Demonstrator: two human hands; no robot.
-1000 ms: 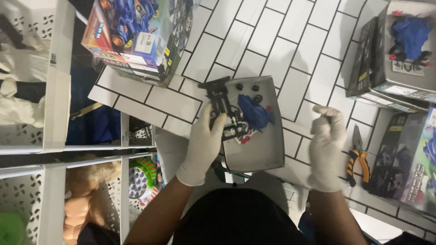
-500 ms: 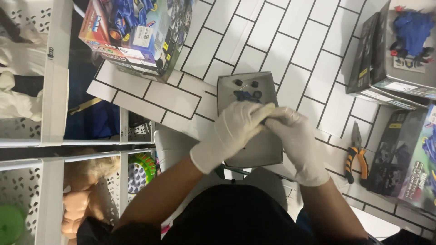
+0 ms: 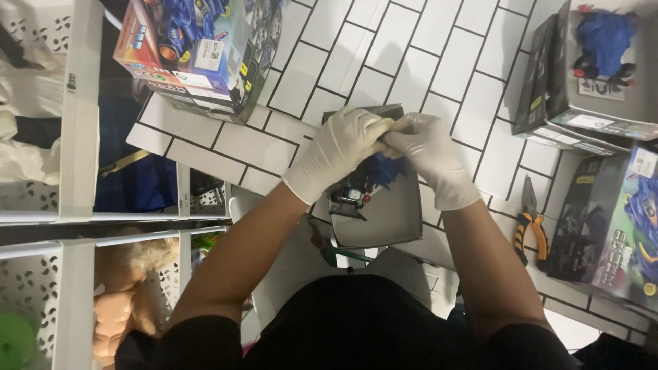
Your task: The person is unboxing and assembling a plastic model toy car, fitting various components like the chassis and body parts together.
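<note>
A grey cardboard tray (image 3: 391, 219) lies on the white tiled table in front of me, with a blue and black toy car (image 3: 367, 181) in it. My left hand (image 3: 339, 151) and my right hand (image 3: 425, 154), both in white gloves, meet fingertip to fingertip above the tray's far end. Their fingers are closed together on something small that the gloves hide. The toy sits just below the hands; whether they touch it is unclear.
A colourful toy box (image 3: 199, 48) stands at the far left of the table. Dark toy boxes (image 3: 596, 68) are stacked at the right, with another box (image 3: 617, 226) nearer. Orange-handled pliers (image 3: 528, 226) lie right of the tray. White perforated bins (image 3: 41, 109) line the left.
A second ago the hands were apart, left on the black toy part, right lifted beside the tray. They came together over the tray and now stay joined near its far end.
</note>
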